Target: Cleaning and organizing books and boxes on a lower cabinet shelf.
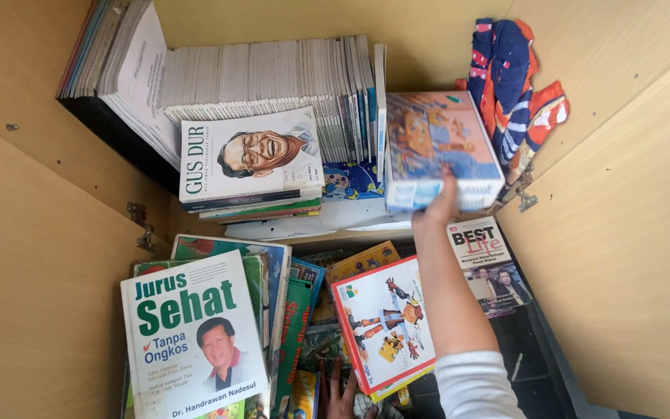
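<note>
The right hand [437, 203] reaches up to the blue picture box [440, 147] at about 1 o'clock on the upper shelf. The fingers press on its near edge, but I cannot tell if they pinch it — the box hides the tips. The left hand [340, 392] lies low at 6 o'clock, fingers spread on the books of the lower shelf, partly cut off by the frame. In my judgement the box could tip forward, bc it overhangs the shelf edge [335, 233] and only one hand steadies it; it could fall on the cartoon book [385, 326] below. The striped cloth [517, 101] at 2 o'clock hangs near the door hinge [523, 194] — what's behind it is hidden.
</note>
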